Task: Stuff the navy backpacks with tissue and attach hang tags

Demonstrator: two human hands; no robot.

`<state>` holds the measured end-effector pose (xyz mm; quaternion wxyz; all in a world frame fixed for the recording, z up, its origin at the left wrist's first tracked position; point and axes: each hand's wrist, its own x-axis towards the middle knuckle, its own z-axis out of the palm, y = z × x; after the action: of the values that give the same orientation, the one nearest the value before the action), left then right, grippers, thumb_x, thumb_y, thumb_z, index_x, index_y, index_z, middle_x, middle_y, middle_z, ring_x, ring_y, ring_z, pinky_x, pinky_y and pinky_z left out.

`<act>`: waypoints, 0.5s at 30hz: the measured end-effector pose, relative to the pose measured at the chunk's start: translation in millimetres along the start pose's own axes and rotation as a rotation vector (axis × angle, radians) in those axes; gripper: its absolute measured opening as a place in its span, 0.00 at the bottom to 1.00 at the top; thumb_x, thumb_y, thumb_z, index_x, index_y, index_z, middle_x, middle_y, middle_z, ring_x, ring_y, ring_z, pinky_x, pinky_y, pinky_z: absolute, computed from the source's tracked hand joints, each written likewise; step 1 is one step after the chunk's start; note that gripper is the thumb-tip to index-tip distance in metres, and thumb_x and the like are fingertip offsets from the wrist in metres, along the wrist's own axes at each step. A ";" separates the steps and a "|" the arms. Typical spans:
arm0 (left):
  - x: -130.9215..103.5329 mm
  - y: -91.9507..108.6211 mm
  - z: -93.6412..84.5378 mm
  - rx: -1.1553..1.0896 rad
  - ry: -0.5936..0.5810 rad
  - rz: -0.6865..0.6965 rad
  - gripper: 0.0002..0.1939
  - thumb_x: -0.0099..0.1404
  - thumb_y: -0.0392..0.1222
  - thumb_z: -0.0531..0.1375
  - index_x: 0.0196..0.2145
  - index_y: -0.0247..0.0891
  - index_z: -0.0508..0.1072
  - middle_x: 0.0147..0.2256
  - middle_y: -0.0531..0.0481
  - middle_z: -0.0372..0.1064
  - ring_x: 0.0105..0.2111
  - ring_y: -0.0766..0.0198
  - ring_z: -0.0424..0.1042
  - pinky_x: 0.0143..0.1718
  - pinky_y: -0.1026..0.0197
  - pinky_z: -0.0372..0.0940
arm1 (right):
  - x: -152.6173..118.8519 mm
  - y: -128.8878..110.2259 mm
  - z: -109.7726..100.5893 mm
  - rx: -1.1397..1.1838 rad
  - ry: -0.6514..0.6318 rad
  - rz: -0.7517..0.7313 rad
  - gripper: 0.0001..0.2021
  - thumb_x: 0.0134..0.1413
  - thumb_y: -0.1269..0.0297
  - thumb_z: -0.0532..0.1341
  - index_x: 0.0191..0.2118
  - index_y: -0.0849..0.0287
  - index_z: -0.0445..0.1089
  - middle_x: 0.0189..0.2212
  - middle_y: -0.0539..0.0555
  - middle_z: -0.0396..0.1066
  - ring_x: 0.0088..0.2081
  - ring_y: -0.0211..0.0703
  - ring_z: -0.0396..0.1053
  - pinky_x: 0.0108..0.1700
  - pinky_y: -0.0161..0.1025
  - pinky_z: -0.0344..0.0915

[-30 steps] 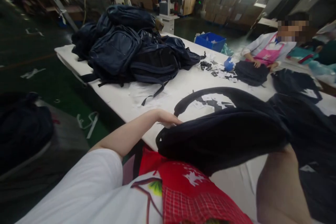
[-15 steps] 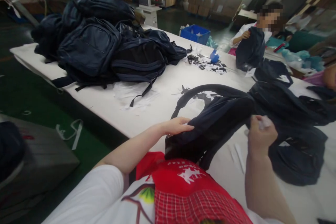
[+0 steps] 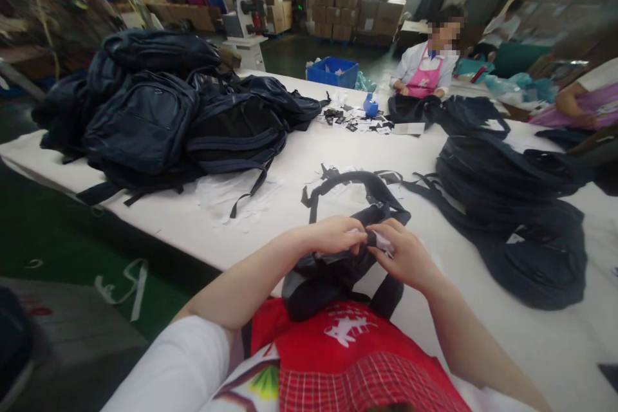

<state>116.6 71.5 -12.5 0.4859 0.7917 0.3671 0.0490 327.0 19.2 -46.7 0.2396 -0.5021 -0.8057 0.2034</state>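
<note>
A dark navy backpack lies on the table edge against my red apron, one strap looping away from me. My left hand is closed at the top of the bag, fingertips pinching its dark fabric. My right hand meets it from the right, its fingers closed around a crumpled white piece, perhaps paper or cloth. A short black strip shows between the two hands; which hand grips it is hard to tell. My fingers hide part of the bag's top.
A heap of navy backpacks covers the table's left side; more backpacks lie at right. Scattered tags surround a small blue holder. Across the table, a person in a pink apron handles a bag. A blue crate stands behind.
My right hand has moved left to meet my left hand over the bag. The bag has sunk lower and turned. Across the table, the person has lowered a bag. The view has shifted.
</note>
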 end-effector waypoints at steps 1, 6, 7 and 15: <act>-1.4 -6.3 4.9 0.006 -0.010 -0.045 0.16 0.67 0.47 0.50 0.34 0.38 0.75 0.30 0.50 0.75 0.28 0.63 0.70 0.30 0.64 0.61 | -1.5 9.3 9.1 0.043 -0.010 0.025 0.12 0.55 0.64 0.60 0.45 0.54 0.71 0.38 0.55 0.70 0.39 0.46 0.71 0.41 0.43 0.69; -3.1 -21.2 25.4 0.171 0.012 -0.081 0.15 0.62 0.50 0.56 0.35 0.38 0.76 0.33 0.48 0.75 0.33 0.59 0.71 0.33 0.63 0.61 | -12.1 29.5 31.3 0.211 0.084 0.098 0.06 0.56 0.62 0.60 0.36 0.56 0.72 0.36 0.54 0.70 0.39 0.45 0.70 0.43 0.42 0.67; -2.9 -20.8 27.5 0.165 -0.031 -0.050 0.14 0.62 0.49 0.55 0.34 0.38 0.76 0.32 0.49 0.75 0.32 0.60 0.70 0.32 0.63 0.61 | -14.3 27.6 29.2 0.224 0.075 0.095 0.05 0.55 0.62 0.60 0.35 0.56 0.72 0.36 0.55 0.70 0.40 0.45 0.70 0.43 0.42 0.67; -0.9 -24.6 31.6 0.024 -0.145 -0.013 0.13 0.56 0.39 0.53 0.36 0.37 0.76 0.32 0.52 0.73 0.32 0.63 0.69 0.32 0.65 0.61 | -30.0 -11.6 1.0 0.151 -0.211 0.020 0.07 0.55 0.59 0.62 0.36 0.56 0.74 0.34 0.52 0.72 0.36 0.43 0.71 0.40 0.37 0.65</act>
<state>116.5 54.1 -48.7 0.5019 0.7966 0.3366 -0.0160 329.5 -12.9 -46.3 0.1885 -0.4662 -0.8039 0.3176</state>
